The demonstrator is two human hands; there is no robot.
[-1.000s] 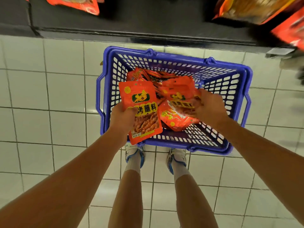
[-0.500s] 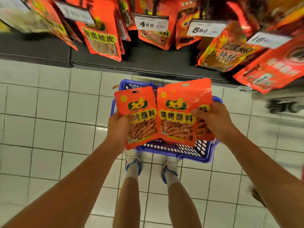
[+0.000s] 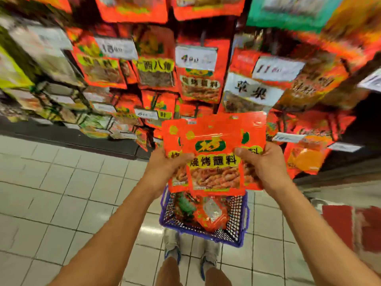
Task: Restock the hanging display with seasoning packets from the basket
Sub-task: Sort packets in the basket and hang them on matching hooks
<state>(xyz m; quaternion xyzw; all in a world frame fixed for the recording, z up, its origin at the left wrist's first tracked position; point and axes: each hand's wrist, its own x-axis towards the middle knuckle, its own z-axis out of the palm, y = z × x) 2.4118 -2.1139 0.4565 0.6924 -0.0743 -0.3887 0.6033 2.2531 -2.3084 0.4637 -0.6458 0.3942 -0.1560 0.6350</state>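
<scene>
**Both hands hold a fan of seasoning packets up to the display**

The left hand (image 3: 165, 168) grips the left edge of the rearmost of the overlapping seasoning packets (image 3: 214, 153), thumb on the printed front and fingers hidden behind. The right hand (image 3: 261, 164) pinches the right edge of the stack the same way, thumb across the yellow label band. At least three packets overlap, upright, facing the camera, held in the air above the basket (image 3: 237, 236).

The basket sits on the tiled floor (image 3: 61, 193) just ahead of the person's shoes, with more packets lying loose inside.

Beyond the held packets, the hanging display (image 3: 198, 83) carries rows of similar orange pouches under white price tags; one hanging row looks like the same product, though blur makes this uncertain.

These pouches are probably light, thin and floppy, with slick film that slides packet on packet, so a fanned stack can slip. Holding near the side seams keeps them flat; for hanging, each is best taken singly near its top edge, where a hang hole would be, though none is visible here.
</scene>
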